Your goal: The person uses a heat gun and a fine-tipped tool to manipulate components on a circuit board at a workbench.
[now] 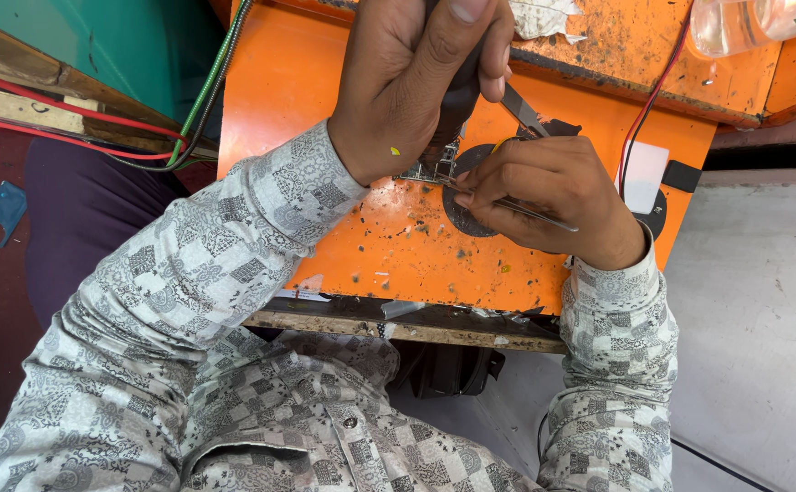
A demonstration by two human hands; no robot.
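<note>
Two hands, left hand (407,87) and right hand (548,196); one dark tool handle (457,105); one pair of tweezers (530,211); one circuit board (432,169); one orange table (398,246); one clear bottle (744,23) were shown.

The orange table top (389,246) looks like painted metal, scratched and dirty, with a rough wooden edge (398,326). The thin tweezers (533,213) are shiny metal. The sleeves (234,246) are soft patterned cloth, and the bottle (735,23) is clear, glossy plastic.
</note>
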